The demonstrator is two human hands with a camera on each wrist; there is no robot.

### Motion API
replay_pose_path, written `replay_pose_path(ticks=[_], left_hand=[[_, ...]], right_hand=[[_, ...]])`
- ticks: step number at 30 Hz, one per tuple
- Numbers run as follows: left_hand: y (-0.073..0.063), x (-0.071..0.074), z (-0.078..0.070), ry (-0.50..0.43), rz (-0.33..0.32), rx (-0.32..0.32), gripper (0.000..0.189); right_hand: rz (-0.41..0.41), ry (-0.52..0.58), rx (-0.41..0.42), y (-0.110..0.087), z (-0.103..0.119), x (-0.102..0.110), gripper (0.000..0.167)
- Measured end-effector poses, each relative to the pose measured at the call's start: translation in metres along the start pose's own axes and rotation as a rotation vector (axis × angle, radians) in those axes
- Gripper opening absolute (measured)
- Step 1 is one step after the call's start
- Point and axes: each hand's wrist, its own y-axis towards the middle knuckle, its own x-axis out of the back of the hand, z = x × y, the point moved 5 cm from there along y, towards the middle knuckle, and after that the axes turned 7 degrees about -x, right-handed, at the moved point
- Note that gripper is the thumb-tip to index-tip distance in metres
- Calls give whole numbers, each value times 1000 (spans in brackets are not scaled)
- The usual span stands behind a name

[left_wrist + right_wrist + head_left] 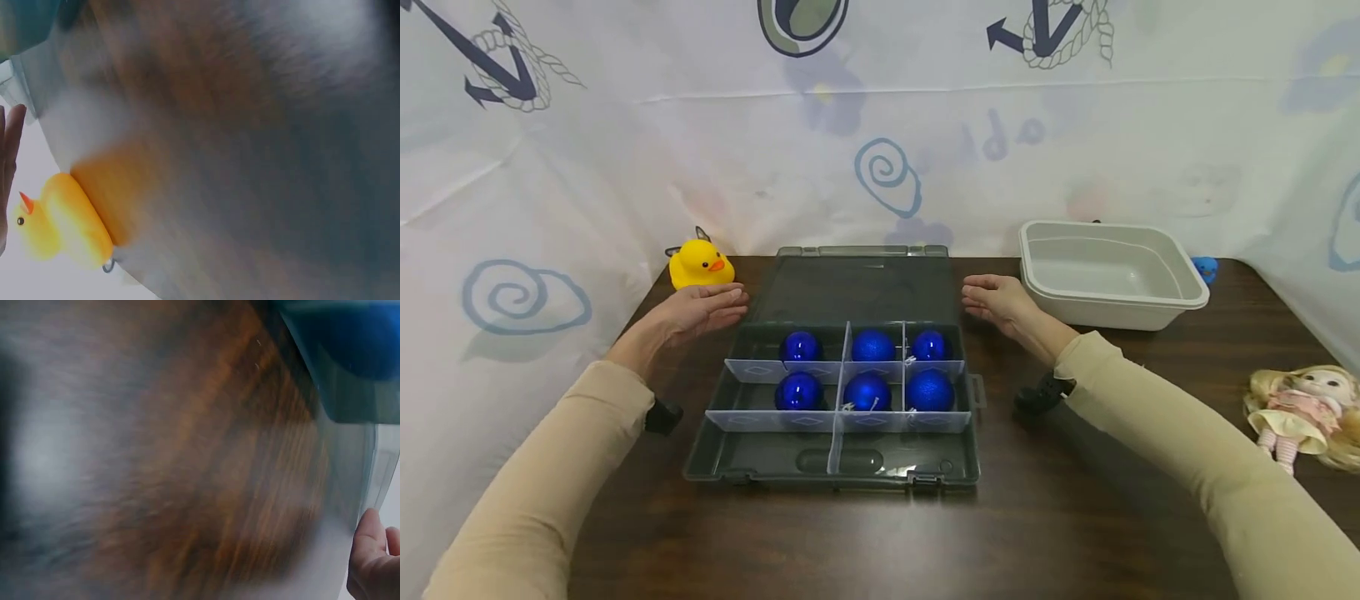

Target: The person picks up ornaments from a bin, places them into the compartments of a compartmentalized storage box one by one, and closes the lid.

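A grey translucent divider box (752,454) lies on the table with its lid (857,287) folded back flat behind it. Shiny and glittery blue Christmas baubles (800,392) sit singly in the compartments of the back and middle rows; the front row holds none. My left hand (700,310) is held to the left of the lid, fingers extended, palm toward the box, touching nothing that I can see. On the lid's other side my right hand (1006,305) mirrors it, fingers nearly straight and apart from the lid. Both wrist views catch only fingertips (370,540) at the edge.
A yellow rubber duck (700,262) stands behind my left hand. At the back right is a pale plastic basin (1112,312), with a small blue object (1206,268) partly behind it. A doll (1303,408) lies at the right. A patterned curtain (700,142) hangs behind the table.
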Motion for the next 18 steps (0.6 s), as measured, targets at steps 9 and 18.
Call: replay_pose_path(ticks=[9, 18], left_hand=[[27, -6, -1, 39, -9, 69, 63], [35, -8, -4, 28, -83, 109, 56]], right_hand=[[18, 8, -60, 20, 1, -2, 49], [-18, -12, -81, 31, 4, -9, 48]])
